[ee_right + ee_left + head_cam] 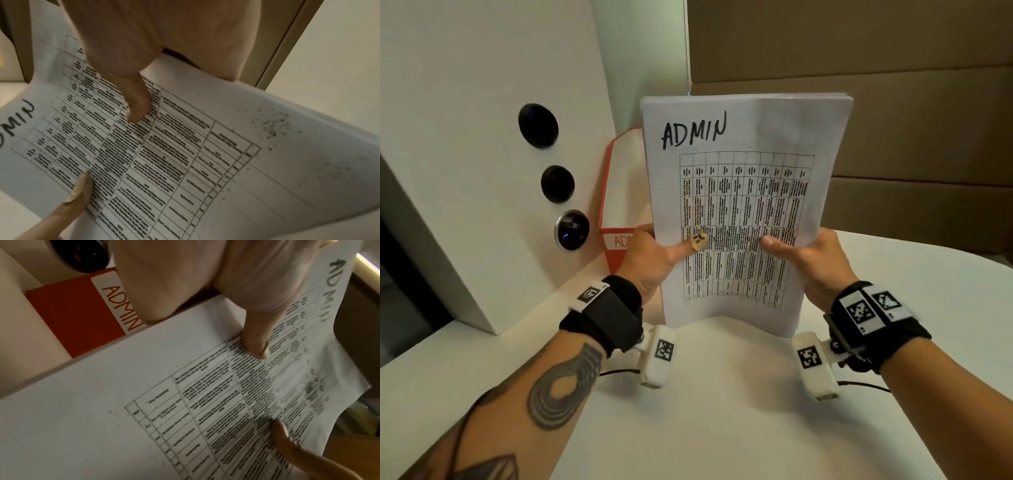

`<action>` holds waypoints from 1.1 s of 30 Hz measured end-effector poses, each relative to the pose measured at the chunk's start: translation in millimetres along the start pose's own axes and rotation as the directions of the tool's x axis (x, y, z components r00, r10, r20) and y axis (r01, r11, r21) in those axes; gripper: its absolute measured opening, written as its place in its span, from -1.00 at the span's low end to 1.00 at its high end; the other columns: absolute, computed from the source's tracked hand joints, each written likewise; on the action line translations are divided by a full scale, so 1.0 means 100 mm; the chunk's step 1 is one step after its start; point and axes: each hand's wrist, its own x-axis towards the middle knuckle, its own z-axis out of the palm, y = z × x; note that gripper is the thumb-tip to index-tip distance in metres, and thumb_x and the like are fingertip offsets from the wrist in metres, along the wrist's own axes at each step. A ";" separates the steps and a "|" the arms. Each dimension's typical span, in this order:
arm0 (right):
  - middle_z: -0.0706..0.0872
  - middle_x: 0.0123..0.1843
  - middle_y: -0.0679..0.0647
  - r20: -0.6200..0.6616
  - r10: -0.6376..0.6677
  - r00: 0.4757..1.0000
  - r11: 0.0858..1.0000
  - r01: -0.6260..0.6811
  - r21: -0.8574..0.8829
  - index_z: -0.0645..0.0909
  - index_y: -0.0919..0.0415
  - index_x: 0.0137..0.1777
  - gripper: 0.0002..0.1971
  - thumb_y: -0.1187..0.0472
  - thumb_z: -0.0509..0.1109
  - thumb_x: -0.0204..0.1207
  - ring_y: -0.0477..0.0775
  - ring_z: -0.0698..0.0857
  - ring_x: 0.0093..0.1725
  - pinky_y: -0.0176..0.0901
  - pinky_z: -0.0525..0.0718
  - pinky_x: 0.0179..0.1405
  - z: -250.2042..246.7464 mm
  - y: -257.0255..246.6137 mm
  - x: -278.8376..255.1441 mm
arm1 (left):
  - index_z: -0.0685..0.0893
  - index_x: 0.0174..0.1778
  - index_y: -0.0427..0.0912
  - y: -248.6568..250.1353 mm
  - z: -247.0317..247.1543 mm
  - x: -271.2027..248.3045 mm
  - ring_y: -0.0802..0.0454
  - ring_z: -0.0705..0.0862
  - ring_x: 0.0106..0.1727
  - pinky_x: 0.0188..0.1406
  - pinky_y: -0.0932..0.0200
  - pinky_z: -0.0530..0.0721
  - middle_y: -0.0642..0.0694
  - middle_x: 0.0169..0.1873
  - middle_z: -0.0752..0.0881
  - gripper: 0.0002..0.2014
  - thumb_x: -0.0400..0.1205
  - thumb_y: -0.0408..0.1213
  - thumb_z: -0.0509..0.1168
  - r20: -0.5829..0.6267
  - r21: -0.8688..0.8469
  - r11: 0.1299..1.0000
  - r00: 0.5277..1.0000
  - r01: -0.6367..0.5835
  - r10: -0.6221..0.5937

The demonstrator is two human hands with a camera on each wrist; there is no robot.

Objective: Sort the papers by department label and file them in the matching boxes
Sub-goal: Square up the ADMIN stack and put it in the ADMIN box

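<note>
Two hands hold one upright stack of white printed papers (743, 205), headed ADMIN in black marker, its bottom edge on the white table (722, 428). The left hand (650, 260) grips the stack's 8 o'clock edge, thumb across the printed grid; the right hand (811, 260) grips its 4 o'clock edge likewise. At the stack's 9 o'clock, just behind it, stands a red-and-white file box (619, 192) labelled ADMIN.

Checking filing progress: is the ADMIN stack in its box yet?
Out. Both hands, left hand and right hand, hold the ADMIN stack upright before the red box.
</note>
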 end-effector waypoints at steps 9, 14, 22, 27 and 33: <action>0.86 0.22 0.01 0.050 -0.004 0.999 0.993 0.010 -0.114 0.61 0.12 0.43 -0.46 0.19 0.58 0.42 0.07 0.87 0.17 0.40 0.82 0.21 -0.04 -0.30 -0.09 | 0.73 0.07 -0.33 -0.16 -0.11 0.16 -0.12 0.83 0.12 0.38 -0.16 0.75 -0.22 0.01 0.86 -0.57 0.40 -0.21 0.69 0.029 0.072 0.992 0.994 0.101 -0.104; 0.62 0.56 -0.09 0.289 -0.067 0.955 0.989 0.102 -0.107 -0.06 -0.66 0.62 0.24 0.50 0.54 0.36 0.09 0.82 0.33 0.10 0.89 0.01 -0.01 -0.67 -0.25 | 0.74 0.34 -0.40 -0.23 -0.30 0.10 -0.26 0.75 0.45 0.65 -0.42 0.48 -0.35 0.30 0.82 -0.40 0.42 -0.19 0.67 0.181 -0.172 0.965 0.969 0.199 -0.167; 0.76 0.31 -0.14 0.280 0.074 0.957 0.986 -0.029 -0.163 0.37 -0.14 0.75 -0.01 0.79 0.30 0.48 0.01 0.85 0.15 -0.05 0.89 -0.06 0.55 -1.29 0.17 | 0.67 0.52 -0.19 -0.25 -0.66 0.06 -0.09 0.86 0.15 0.01 -0.03 0.85 -0.15 0.24 0.87 -0.44 0.62 -0.04 0.53 0.136 -0.281 0.899 0.942 0.334 -0.308; 0.59 0.59 0.09 0.170 0.048 0.984 0.955 0.005 -0.297 0.25 0.03 0.81 -0.04 0.73 0.33 0.48 0.20 0.79 0.27 0.06 0.88 0.05 0.95 -1.61 0.92 | 0.78 0.24 -0.09 -0.39 -1.16 -0.18 0.03 0.86 -0.17 -0.34 0.16 0.73 -0.13 0.02 0.89 -0.76 0.74 -0.06 0.45 -0.134 -0.100 0.909 0.899 0.405 -0.416; 0.57 0.54 0.16 0.127 0.058 0.990 0.742 0.042 -0.669 0.38 0.10 0.73 -0.20 0.55 0.44 0.50 0.30 0.76 0.24 0.15 0.87 0.05 1.62 -1.70 1.79 | 0.81 0.10 -0.18 -0.35 -1.23 -0.39 -0.03 0.83 -0.24 -0.36 0.16 0.70 -0.18 -0.11 0.91 -0.75 0.64 -0.09 0.56 0.049 0.057 0.860 0.859 0.507 -0.510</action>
